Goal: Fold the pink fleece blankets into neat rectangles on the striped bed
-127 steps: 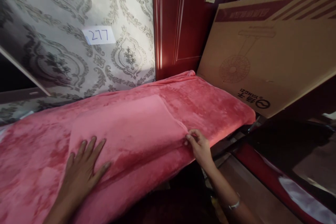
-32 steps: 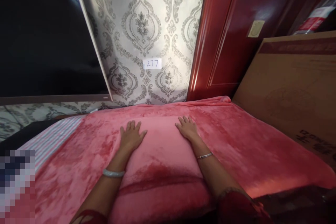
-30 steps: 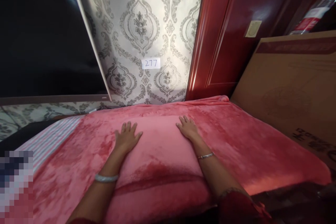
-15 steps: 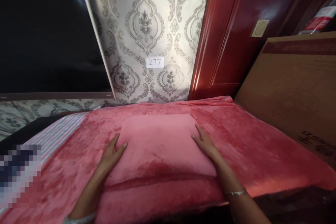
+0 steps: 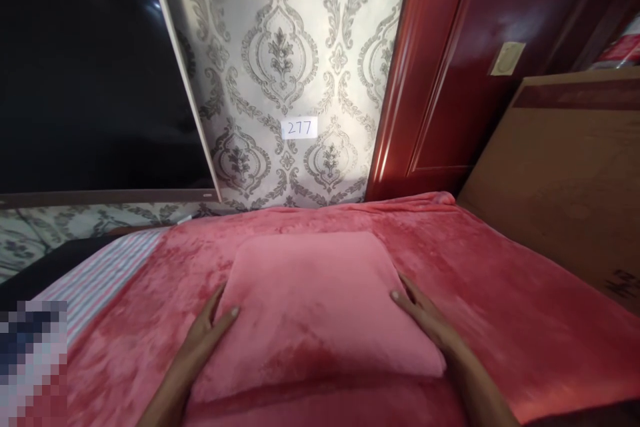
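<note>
Left hand (image 5: 207,333) and right hand (image 5: 425,317) now off the folded pink blanket (image 5: 315,300) top, down at its side edges.

My forearms run off bottom edge; cardboard box (image 5: 565,193) cut at right; bottom-left corner pixelated, can't tell what's there.

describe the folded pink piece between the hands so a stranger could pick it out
Start at the red plush blanket spread below the patterned wallpaper. At its middle lies the folded pink piece, with the left hand and right hand at its sides. It is paler, raised, and roughly rectangular.
</note>
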Demonstrator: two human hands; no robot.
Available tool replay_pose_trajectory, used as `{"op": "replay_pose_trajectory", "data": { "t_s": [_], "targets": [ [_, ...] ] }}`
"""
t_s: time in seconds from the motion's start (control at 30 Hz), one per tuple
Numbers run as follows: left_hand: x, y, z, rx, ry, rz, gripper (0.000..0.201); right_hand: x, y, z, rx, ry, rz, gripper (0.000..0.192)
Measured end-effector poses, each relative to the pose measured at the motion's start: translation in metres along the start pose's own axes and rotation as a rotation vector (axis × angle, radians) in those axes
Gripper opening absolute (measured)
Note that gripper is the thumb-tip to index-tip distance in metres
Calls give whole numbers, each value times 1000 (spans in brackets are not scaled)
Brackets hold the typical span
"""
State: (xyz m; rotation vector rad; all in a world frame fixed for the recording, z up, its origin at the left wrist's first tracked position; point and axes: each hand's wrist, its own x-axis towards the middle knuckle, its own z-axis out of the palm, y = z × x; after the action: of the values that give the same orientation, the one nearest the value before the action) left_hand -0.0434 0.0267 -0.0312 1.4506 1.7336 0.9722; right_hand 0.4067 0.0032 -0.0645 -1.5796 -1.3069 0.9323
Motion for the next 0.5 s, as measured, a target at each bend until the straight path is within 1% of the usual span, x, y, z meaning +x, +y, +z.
{"op": "replay_pose_trajectory", "data": {
  "t_s": [0.13, 0.23, 0.3, 0.43, 0.5],
  "targets": [
    [1, -4, 4, -9, 58, -18, 102, -5, -9, -1, 7, -37, 24, 105],
    [4, -8, 5, -61, 96, -17, 94, -9, -8, -1, 9, -40, 48, 106],
    [8, -12, 3, -89, 104, -36, 88, -11, -3, 0, 17, -27, 62, 105],
    [15, -20, -5, -145, 126, -81, 79, -14, 12, -2, -20, 12, 72, 88],
    [14, -20, -7, -176, 135, -90, 74, -13, 18, -5, -57, -13, 67, 89]
  ]
}}
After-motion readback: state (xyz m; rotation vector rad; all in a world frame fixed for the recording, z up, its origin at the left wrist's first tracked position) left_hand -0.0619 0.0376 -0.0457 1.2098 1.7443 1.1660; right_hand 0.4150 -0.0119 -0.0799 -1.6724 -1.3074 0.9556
